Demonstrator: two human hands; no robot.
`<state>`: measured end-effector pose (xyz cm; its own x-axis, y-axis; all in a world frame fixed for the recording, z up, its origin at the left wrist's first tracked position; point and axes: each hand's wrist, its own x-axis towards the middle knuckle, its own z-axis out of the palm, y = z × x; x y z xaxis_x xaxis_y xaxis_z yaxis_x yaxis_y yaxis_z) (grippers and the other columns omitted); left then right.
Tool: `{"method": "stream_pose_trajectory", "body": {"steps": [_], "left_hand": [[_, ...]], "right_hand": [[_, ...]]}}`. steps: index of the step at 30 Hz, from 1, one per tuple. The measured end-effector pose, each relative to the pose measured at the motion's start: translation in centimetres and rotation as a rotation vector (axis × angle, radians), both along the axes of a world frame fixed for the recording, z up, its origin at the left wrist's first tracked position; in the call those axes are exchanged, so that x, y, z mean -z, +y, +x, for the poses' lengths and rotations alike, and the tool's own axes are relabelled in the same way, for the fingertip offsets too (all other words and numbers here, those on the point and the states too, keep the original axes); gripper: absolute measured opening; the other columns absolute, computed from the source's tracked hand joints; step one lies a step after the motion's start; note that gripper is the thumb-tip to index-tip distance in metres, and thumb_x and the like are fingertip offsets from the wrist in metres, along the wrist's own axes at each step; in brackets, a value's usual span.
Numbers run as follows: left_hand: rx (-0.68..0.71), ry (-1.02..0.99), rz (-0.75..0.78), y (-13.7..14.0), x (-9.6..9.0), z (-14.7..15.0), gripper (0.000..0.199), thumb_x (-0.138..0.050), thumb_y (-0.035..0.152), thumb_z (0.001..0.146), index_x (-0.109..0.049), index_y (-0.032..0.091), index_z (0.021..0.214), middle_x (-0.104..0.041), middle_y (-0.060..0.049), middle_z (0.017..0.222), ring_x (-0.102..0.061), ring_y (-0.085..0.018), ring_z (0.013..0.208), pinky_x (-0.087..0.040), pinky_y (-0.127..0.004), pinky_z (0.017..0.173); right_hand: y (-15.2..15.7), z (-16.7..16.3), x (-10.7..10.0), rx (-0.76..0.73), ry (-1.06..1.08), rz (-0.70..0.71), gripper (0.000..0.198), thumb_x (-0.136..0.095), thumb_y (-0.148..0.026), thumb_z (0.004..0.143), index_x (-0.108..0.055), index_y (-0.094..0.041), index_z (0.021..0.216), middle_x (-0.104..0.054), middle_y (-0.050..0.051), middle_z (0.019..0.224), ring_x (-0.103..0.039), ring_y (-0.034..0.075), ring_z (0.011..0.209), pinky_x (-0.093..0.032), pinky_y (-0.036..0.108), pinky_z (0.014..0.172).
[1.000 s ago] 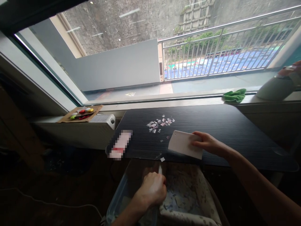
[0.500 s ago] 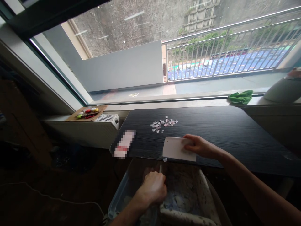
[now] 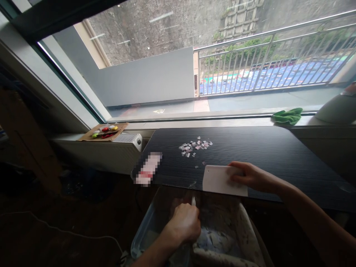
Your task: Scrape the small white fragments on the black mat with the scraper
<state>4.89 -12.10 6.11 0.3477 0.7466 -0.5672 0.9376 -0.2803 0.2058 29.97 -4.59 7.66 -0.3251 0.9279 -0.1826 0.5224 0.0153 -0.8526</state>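
Observation:
My right hand [image 3: 250,177] grips the right side of a flat white rectangular plate [image 3: 218,180], which has a small hole in its upper left corner. The plate lies at the front edge of the dark tabletop [image 3: 267,148]. Below that edge, my left hand [image 3: 185,221] is closed in a fist, with a narrow whitish tip poking out above it; what it grips is mostly hidden. Under this hand sits a clear plastic bin [image 3: 139,231]. A heap of small pale scraps [image 3: 194,146] lies farther back on the tabletop, with a few loose bits nearer the plate.
A pixelated pink-and-white item [image 3: 150,168] lies at the tabletop's left end. Left of it are a white radiator [image 3: 122,148] and cardboard [image 3: 86,136] bearing colourful small objects. A green cloth [image 3: 287,116] rests on the windowsill. A white cable [image 3: 69,234] crosses the floor.
My right hand has slid the white plate to the right along the table edge. A white scrap at the front edge is gone from there. My left hand stays closed, nearly in place.

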Motion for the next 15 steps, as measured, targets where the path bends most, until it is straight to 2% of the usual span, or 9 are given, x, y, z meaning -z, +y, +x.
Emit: {"method": "stream_pose_trajectory", "body": {"steps": [5,8,12,15], "left_hand": [[0.099,0.008,-0.083,-0.2,-0.9,3.0,0.034,-0.051,0.016,0.074,-0.073,0.006,0.098,-0.071,-0.024,0.099,-0.067,-0.037,0.098,-0.054,-0.045,0.085],[0.142,-0.03,-0.086,-0.2,-1.2,4.5,0.034,-0.055,0.017,0.073,-0.073,0.004,0.099,-0.071,-0.024,0.098,-0.067,-0.037,0.098,-0.054,-0.044,0.086],[0.18,-0.057,-0.058,0.0,-1.0,5.5,0.035,-0.056,0.021,0.074,-0.072,0.004,0.1,-0.071,-0.024,0.094,-0.067,-0.035,0.097,-0.055,-0.043,0.085],[0.203,-0.046,-0.071,0.2,-0.9,6.0,0.036,-0.056,0.022,0.075,-0.072,0.004,0.102,-0.072,-0.024,0.093,-0.068,-0.034,0.097,-0.055,-0.041,0.084]], "right_hand": [[2.1,1.5,1.3,0.371,0.029,0.153,0.029,-0.063,-0.034,0.064,-0.063,-0.018,0.089,-0.065,0.002,0.068,-0.057,0.017,0.059,-0.046,0.027,0.053],[3.3,1.1,2.3,0.484,-0.007,0.147,0.025,-0.061,-0.031,0.064,-0.062,-0.019,0.086,-0.065,0.003,0.069,-0.058,0.018,0.061,-0.047,0.028,0.055],[3.2,-0.5,2.7,0.487,0.019,0.073,0.022,-0.062,-0.03,0.064,-0.062,-0.019,0.084,-0.066,0.003,0.071,-0.06,0.018,0.063,-0.047,0.027,0.055],[2.5,-1.7,2.4,0.363,0.078,-0.004,0.023,-0.064,-0.029,0.062,-0.063,-0.018,0.083,-0.068,0.003,0.072,-0.061,0.017,0.063,-0.048,0.026,0.054]]}}
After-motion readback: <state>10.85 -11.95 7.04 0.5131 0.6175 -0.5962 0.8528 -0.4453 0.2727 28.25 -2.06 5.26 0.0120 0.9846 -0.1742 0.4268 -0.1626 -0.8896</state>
